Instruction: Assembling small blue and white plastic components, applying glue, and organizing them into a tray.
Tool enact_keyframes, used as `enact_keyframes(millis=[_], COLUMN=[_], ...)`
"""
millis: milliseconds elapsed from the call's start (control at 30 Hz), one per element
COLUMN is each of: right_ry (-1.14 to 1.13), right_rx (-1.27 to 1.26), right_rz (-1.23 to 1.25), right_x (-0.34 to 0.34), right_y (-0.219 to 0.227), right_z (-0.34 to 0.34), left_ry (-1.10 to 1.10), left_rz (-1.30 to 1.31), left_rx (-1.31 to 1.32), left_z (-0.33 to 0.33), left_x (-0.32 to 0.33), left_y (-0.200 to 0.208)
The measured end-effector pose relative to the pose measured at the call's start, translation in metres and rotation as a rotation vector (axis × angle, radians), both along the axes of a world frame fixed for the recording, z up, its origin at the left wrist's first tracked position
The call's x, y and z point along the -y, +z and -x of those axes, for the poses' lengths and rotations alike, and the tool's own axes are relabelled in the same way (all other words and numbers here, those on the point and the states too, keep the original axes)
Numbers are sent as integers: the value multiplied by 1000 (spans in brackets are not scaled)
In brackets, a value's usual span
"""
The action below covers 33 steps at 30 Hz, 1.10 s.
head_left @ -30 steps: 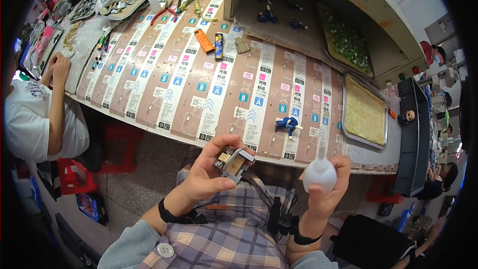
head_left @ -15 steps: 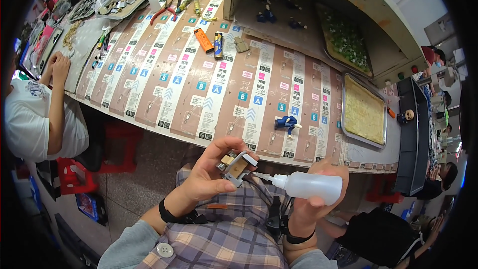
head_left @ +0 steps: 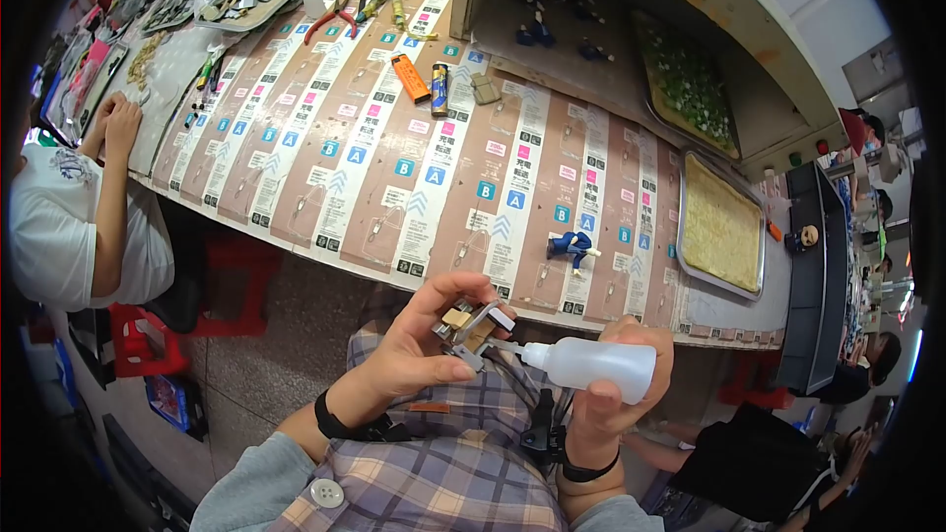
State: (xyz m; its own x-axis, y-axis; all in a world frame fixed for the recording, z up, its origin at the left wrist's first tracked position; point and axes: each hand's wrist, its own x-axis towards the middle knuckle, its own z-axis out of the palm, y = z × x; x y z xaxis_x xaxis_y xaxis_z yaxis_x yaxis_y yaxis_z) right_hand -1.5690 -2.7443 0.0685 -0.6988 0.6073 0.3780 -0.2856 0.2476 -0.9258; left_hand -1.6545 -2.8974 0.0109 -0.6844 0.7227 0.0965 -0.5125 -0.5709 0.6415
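Observation:
In front of my apron, my left hand (head_left: 414, 350) pinches a small boxy part (head_left: 471, 332) of grey and tan pieces between thumb and fingers. Its exact kind cannot be made out. My right hand (head_left: 603, 419) is wrapped round a translucent white squeeze bottle (head_left: 591, 366), tipped on its side with its thin nozzle pointing left. The nozzle's tip reaches the part's right side; whether it touches is too small to tell. On the table edge beyond lies a small dark-blue figure (head_left: 572, 248) with white limbs.
An orange box (head_left: 411, 79), a blue-yellow tube (head_left: 439, 90) and red-handled pliers (head_left: 333, 22) lie on the table (head_left: 374, 192). At right sits a metal tray (head_left: 722, 227) with a yellowish lining, below a shelf (head_left: 778, 89). A person (head_left: 84, 227) in white sits at left.
My right hand has brought the bottle a little to the left, its nozzle closer in against the part. The left hand still holds the part, now turned slightly.

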Motion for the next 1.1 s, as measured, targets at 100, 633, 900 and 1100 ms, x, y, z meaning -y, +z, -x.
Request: enact_keyframes(millis=[100,633,900,1100], right_ry=[-8,-7,-11,2], right_rx=[6,-10,-20,6], right_rz=[-8,-45,-43,-45], right_x=[0,0,0,0], right_y=[0,-1,1,2], right_z=[0,0,1,0], left_ry=[-11,-37,-42,-45], left_rz=[18,-40,-44,-44], left_rx=[3,2,-11,-9], left_z=[0,0,1,1], left_x=[0,1,2,1], left_y=[0,-1,-2,1])
